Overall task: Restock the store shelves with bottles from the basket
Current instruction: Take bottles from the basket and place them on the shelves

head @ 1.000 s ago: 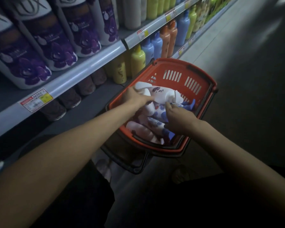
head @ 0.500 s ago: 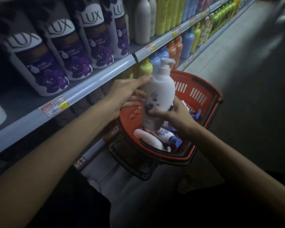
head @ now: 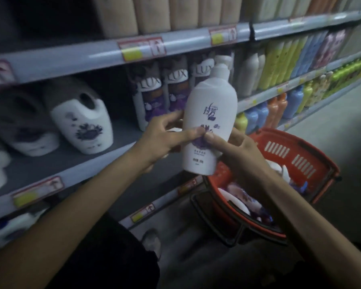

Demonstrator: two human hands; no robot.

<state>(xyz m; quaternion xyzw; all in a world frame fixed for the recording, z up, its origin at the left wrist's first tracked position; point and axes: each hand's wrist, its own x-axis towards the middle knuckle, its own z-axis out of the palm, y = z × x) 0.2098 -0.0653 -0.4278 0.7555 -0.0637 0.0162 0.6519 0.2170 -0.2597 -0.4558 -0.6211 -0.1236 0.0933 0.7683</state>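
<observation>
While the 2 forearms extend toward frame centre, the left hand [head: 161, 140] and right hand [head: 240, 153] grip the white pump bottle [head: 211, 109] upright, fingers [head: 186, 134] curled round its lower body, above the red basket [head: 325, 178] at lower right.

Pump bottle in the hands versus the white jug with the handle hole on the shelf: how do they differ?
The pump bottle is tall and slim with a pump head; the jug is squat and broad with a cut-out handle. The pump bottle is held off the shelf by the left hand and right hand; the jug stands on the shelf. Both are white with purple print.
</observation>
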